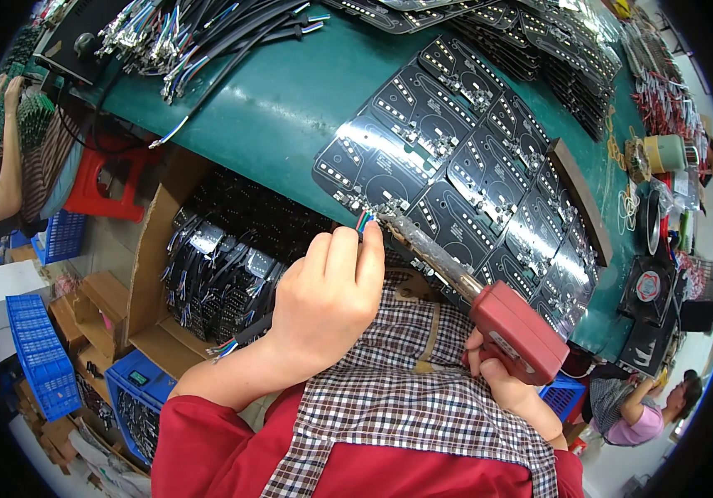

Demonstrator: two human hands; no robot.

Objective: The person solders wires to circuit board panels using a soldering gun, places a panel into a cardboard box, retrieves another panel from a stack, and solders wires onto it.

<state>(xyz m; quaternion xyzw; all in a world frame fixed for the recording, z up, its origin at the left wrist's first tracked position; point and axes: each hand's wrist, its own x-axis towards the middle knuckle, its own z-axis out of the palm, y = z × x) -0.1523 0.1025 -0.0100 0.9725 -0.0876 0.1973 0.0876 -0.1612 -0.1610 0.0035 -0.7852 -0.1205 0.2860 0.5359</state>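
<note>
My left hand (327, 295) is closed on a multi-wire cable. Its thin coloured wires (365, 219) stick out past the fingertips at the near edge of a black circuit board panel (448, 178). More of the cable's black sheath (254, 330) shows below the wrist, ending in loose coloured strands. My right hand (502, 378) grips a red soldering gun (518, 332), partly hidden behind its body. The gun's long metal barrel (435, 253) points up and left, its tip close to the wire ends; whether they touch I cannot tell.
A dark bar (580, 199) lies along the panel's right side on the green table (248, 141). Stacked boards (531, 54) and a cable bundle (207, 41) occupy the far side. Below left stand a cardboard box (153, 249) and a blue crate (41, 353). Other people sit at both sides.
</note>
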